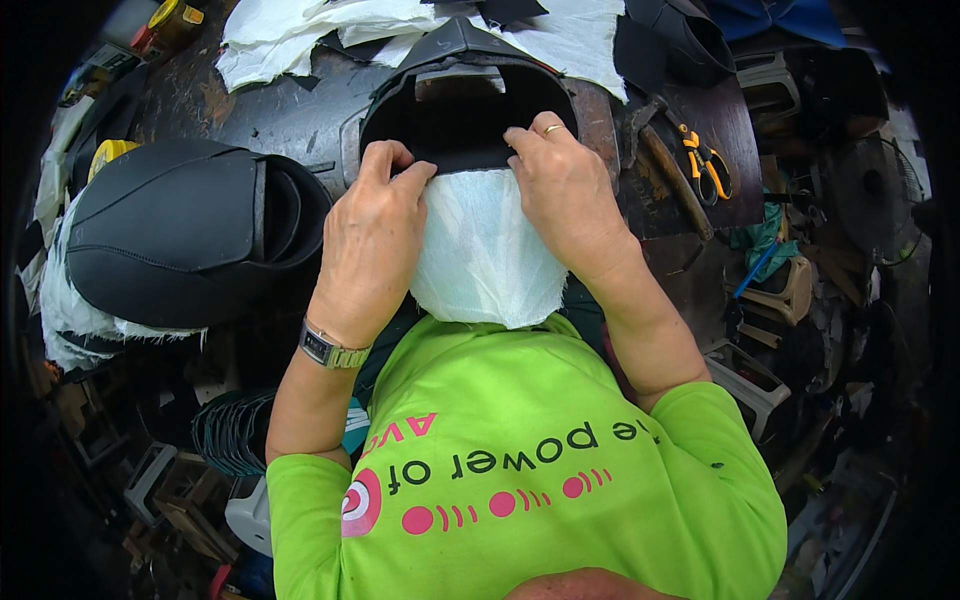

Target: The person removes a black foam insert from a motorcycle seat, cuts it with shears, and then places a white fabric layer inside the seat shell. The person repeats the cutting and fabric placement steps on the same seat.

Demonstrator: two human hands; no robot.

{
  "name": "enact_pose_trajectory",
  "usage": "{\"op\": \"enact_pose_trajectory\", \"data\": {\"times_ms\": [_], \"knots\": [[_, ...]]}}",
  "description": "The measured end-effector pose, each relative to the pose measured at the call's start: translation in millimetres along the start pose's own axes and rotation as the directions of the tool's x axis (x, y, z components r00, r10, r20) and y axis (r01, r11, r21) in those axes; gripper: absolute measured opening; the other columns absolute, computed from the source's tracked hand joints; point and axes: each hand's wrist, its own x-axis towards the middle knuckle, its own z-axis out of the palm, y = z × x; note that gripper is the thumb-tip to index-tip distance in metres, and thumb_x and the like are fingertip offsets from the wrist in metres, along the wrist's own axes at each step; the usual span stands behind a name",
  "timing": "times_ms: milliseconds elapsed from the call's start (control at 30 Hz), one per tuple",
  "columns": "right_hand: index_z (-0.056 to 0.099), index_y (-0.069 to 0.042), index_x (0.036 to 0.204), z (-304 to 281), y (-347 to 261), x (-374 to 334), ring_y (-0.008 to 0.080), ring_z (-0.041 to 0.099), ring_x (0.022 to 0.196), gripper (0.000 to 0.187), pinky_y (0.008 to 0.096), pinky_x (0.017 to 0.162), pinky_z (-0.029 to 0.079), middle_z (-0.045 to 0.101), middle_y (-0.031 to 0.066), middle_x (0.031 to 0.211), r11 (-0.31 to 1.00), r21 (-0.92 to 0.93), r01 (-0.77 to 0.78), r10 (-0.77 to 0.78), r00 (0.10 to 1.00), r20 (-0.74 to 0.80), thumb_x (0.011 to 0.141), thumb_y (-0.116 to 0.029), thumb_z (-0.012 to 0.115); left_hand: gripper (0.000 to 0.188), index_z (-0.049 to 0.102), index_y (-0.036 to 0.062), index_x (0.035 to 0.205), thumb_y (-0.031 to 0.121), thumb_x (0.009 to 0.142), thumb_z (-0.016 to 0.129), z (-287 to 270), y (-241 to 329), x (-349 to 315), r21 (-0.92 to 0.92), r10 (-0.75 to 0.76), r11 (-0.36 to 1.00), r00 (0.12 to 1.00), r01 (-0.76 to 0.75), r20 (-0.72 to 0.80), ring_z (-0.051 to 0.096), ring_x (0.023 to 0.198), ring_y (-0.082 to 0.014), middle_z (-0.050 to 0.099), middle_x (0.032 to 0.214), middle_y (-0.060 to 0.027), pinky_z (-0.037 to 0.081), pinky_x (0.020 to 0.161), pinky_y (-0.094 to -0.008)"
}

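A black leather-like piece [462, 45], curved like a shoe upper, stands in front of me with its dark hollow facing me. From its near edge a pale white cloth [490, 250] hangs down toward my lap. My left hand [385, 210] pinches the left end of the seam where cloth and black edge meet, thumb against fingers. At the right end of that seam, my right hand [565, 185] is closed in a similar pinch, a ring on one finger. The fingertips partly cover the edge, so how the layers lie between them is hidden.
Left of me sits a stack of black uppers [165, 235] with white cloth beneath. A hammer [672, 175] and orange-handled scissors [706, 165] lie at the table's right. White cloth pieces [290, 45] spread at the back. Plastic stools [745, 385] and a fan [875, 190] stand right.
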Motion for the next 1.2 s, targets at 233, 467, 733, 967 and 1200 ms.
{"op": "enact_pose_trajectory", "data": {"times_ms": [233, 467, 733, 967, 1200], "knots": [[0.068, 0.003, 0.104, -2, 6, -5, 0.0382, 0.070, 0.085, 0.017, 0.0437, 0.078, 0.059, 0.065, 0.0185, 0.101, 0.997, 0.079, 0.001, 0.000, 1.000, -0.020, 0.087, 0.002, 0.064, 0.031, 0.072, 0.0017, 0.112, -0.001, 0.082, 0.067, 2, 4, -2, 0.132, 0.084, 0.988, 0.996, -0.085, 0.017, 0.069, 0.097, -0.0272, 0.060, 0.113, -0.0109, 0.059, 0.076, -0.0371], [0.065, -0.002, 0.113, 1, 11, -11, 0.0332, 0.069, 0.084, 0.035, 0.0399, 0.078, 0.056, 0.068, 0.0154, 0.101, 0.979, 0.203, -0.036, 0.048, 0.997, -0.052, 0.080, 0.002, 0.075, 0.021, 0.071, 0.0046, 0.102, 0.007, 0.082, 0.063, 0, 15, 9, 0.380, 0.357, 0.871, 0.932, -0.310, -0.057, 0.059, 0.110, -0.0224, 0.060, 0.109, -0.0083, 0.045, 0.094, -0.0362], [0.067, -0.003, 0.106, -19, 15, -32, 0.0135, 0.061, 0.073, 0.030, 0.0268, 0.067, 0.050, 0.065, 0.0052, 0.089, 0.925, 0.379, -0.043, 0.111, 0.981, -0.159, 0.078, 0.003, 0.077, 0.019, 0.065, -0.0026, 0.103, 0.004, 0.087, 0.058, 10, 34, 28, 0.244, 0.256, 0.895, 0.876, -0.374, 0.408, 0.066, 0.103, -0.0284, 0.064, 0.105, -0.0154, 0.053, 0.089, -0.0396], [0.066, -0.001, 0.088, -27, 32, -43, 0.0014, 0.048, 0.069, 0.016, 0.0198, 0.060, 0.042, 0.055, -0.0041, 0.077, 0.688, 0.598, -0.412, 0.429, 0.895, 0.122, 0.091, -0.011, 0.077, 0.028, 0.060, 0.0009, 0.115, 0.004, 0.088, 0.058, 54, 33, 28, 0.222, 0.227, 0.953, 0.971, -0.204, -0.080, 0.062, 0.101, -0.0312, 0.061, 0.101, -0.0142, 0.053, 0.086, -0.0402], [0.067, 0.002, 0.113, -19, -12, -36, 0.0280, 0.068, 0.101, 0.044, 0.0364, 0.088, 0.054, 0.066, 0.0205, 0.114, 0.557, 0.823, -0.112, 0.191, 0.982, 0.004, 0.086, -0.029, 0.081, 0.034, 0.064, 0.0000, 0.130, 0.011, 0.099, 0.057, 67, 14, 14, -0.528, -0.013, 0.840, 0.967, -0.127, -0.253, 0.058, 0.122, -0.0323, 0.061, 0.133, -0.0168, 0.047, 0.103, -0.0389]]}}
